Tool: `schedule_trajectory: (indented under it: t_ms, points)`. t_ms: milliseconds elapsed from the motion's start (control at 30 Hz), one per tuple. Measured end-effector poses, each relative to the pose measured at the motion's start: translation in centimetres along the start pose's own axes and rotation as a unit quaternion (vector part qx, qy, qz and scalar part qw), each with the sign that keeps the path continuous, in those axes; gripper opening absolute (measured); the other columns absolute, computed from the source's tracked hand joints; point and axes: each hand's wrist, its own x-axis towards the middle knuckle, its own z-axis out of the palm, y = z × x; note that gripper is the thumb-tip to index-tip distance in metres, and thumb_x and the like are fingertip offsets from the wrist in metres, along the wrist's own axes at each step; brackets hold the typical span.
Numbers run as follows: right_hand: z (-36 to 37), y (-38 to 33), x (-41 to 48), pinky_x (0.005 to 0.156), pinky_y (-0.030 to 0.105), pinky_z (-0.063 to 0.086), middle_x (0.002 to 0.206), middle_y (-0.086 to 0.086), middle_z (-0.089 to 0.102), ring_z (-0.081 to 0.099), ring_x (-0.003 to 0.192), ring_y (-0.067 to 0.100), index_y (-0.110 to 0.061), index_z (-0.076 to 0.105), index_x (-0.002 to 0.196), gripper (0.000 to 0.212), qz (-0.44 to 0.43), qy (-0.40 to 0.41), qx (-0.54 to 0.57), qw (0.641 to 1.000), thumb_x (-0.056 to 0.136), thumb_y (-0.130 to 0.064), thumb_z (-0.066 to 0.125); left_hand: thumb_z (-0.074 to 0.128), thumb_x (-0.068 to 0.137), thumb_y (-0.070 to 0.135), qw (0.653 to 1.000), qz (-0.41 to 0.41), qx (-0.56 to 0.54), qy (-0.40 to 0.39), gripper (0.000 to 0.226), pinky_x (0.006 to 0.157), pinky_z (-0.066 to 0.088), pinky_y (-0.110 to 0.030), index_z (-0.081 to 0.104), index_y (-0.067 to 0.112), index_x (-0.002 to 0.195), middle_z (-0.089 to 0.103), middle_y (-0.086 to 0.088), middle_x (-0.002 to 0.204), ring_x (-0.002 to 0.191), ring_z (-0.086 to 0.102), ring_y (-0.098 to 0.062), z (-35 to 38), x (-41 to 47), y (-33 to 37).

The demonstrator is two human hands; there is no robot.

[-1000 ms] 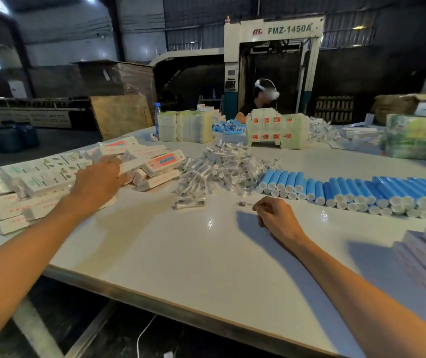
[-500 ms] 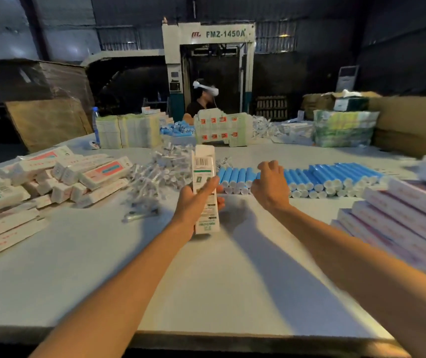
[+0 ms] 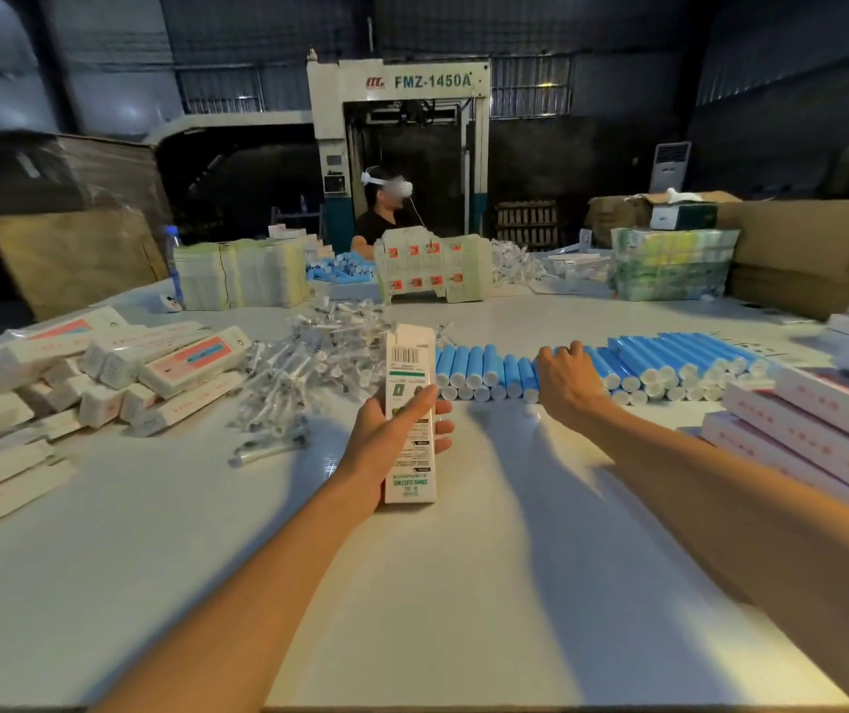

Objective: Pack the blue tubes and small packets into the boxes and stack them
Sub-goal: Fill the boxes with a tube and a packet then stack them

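My left hand (image 3: 395,438) grips a long white box (image 3: 410,403) with a barcode and green print, held upright above the table's middle. A row of blue tubes (image 3: 623,365) with white caps lies across the table on the right. My right hand (image 3: 564,380) rests on that row with fingers curled over a tube; how firmly it holds one is hidden. A heap of small clear packets (image 3: 309,373) lies left of the tubes. Loose white boxes (image 3: 119,373) are piled at the far left.
Stacked flat boxes (image 3: 818,429) sit at the right edge. A person with a white headset (image 3: 386,208) works across the white table (image 3: 463,584), behind printed carton sheets (image 3: 435,272), paper stacks (image 3: 242,275) and wrapped bundles (image 3: 669,270).
My left hand lifted a white box from the left pile and brought it to the middle. My right hand went from the table to the row of blue tubes.
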Motion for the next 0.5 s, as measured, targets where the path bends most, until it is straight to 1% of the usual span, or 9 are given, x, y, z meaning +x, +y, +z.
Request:
schedule_trajectory:
  t_ms: [67, 133, 200, 233, 300, 367, 433, 500]
  points:
    - [-0.5, -0.6, 0.1, 0.099, 0.040, 0.043, 0.129, 0.022, 0.057, 0.049, 0.121, 0.038, -0.001, 0.046, 0.129, 0.036, 0.021, -0.022, 0.038, 0.999, 0.095, -0.005, 0.057, 0.076, 0.097, 0.029, 1.000, 0.000, -0.005, -0.012, 0.042, 0.077, 0.066, -0.037, 0.065, 0.016, 0.136, 0.080, -0.012, 0.113, 0.101, 0.079, -0.033, -0.2, 0.0, 0.1]
    - [-1.1, -1.3, 0.0, 0.099, 0.042, 0.044, 0.133, 0.028, 0.051, 0.048, 0.124, 0.042, 0.003, 0.038, 0.136, 0.048, 0.046, -0.042, 0.063, 0.996, 0.094, -0.007, 0.060, 0.072, 0.101, 0.027, 1.000, 0.007, -0.014, -0.020, 0.039, 0.077, 0.066, -0.038, 0.063, 0.017, 0.137, 0.080, -0.010, 0.117, 0.101, 0.079, -0.035, -0.3, 0.0, 0.3]
    - [-1.6, -1.8, -0.1, 0.101, 0.045, 0.044, 0.139, 0.031, 0.046, 0.046, 0.129, 0.044, 0.004, 0.029, 0.145, 0.058, 0.057, -0.069, 0.057, 0.994, 0.097, -0.011, 0.057, 0.068, 0.103, 0.024, 0.999, 0.010, -0.026, -0.019, 0.035, 0.080, 0.066, -0.041, 0.061, 0.019, 0.137, 0.079, -0.009, 0.119, 0.102, 0.078, -0.036, -0.4, 0.1, 0.5]
    - [-1.8, -1.9, -0.1, 0.102, 0.046, 0.044, 0.141, 0.030, 0.046, 0.047, 0.130, 0.044, 0.004, 0.028, 0.148, 0.059, 0.054, -0.080, 0.046, 0.994, 0.099, -0.014, 0.054, 0.067, 0.104, 0.023, 0.999, 0.008, -0.032, -0.013, 0.034, 0.081, 0.066, -0.043, 0.060, 0.019, 0.137, 0.079, -0.010, 0.119, 0.100, 0.078, -0.036, -0.4, 0.2, 0.5]
    - [-2.2, -1.9, -0.2, 0.101, 0.046, 0.044, 0.142, 0.025, 0.047, 0.051, 0.130, 0.041, 0.001, 0.029, 0.150, 0.057, 0.042, -0.101, 0.030, 0.994, 0.101, -0.019, 0.049, 0.067, 0.104, 0.022, 0.999, -0.003, -0.041, 0.001, 0.033, 0.075, 0.066, -0.042, 0.060, 0.019, 0.135, 0.078, -0.015, 0.118, 0.090, 0.078, -0.033, -0.3, 0.3, 0.6]
    - [-2.3, -1.8, -0.4, 0.103, 0.047, 0.043, 0.143, 0.021, 0.044, 0.050, 0.131, 0.039, -0.003, 0.034, 0.149, 0.052, 0.046, -0.124, 0.033, 0.991, 0.102, -0.021, 0.049, 0.068, 0.103, 0.021, 0.999, -0.011, -0.038, 0.000, 0.034, 0.068, 0.064, -0.039, 0.061, 0.014, 0.136, 0.077, -0.020, 0.117, 0.080, 0.075, -0.029, -0.2, 0.2, 0.5]
    - [-2.0, -1.7, -0.9, 0.105, 0.048, 0.043, 0.142, 0.021, 0.041, 0.050, 0.131, 0.040, -0.005, 0.038, 0.146, 0.048, 0.056, -0.137, 0.050, 0.988, 0.102, -0.020, 0.051, 0.068, 0.103, 0.021, 1.000, -0.012, -0.026, -0.009, 0.037, 0.067, 0.064, -0.039, 0.061, 0.010, 0.138, 0.077, -0.021, 0.115, 0.077, 0.073, -0.028, 0.0, -0.1, 0.4]
    - [-1.5, -1.6, -1.6, 0.104, 0.047, 0.045, 0.140, 0.022, 0.041, 0.053, 0.128, 0.039, -0.006, 0.039, 0.145, 0.048, 0.066, -0.128, 0.075, 0.987, 0.101, -0.017, 0.055, 0.067, 0.103, 0.023, 1.000, -0.008, -0.026, -0.011, 0.038, 0.068, 0.064, -0.040, 0.061, 0.010, 0.139, 0.077, -0.020, 0.114, 0.077, 0.073, -0.028, 0.0, -0.3, 0.4]
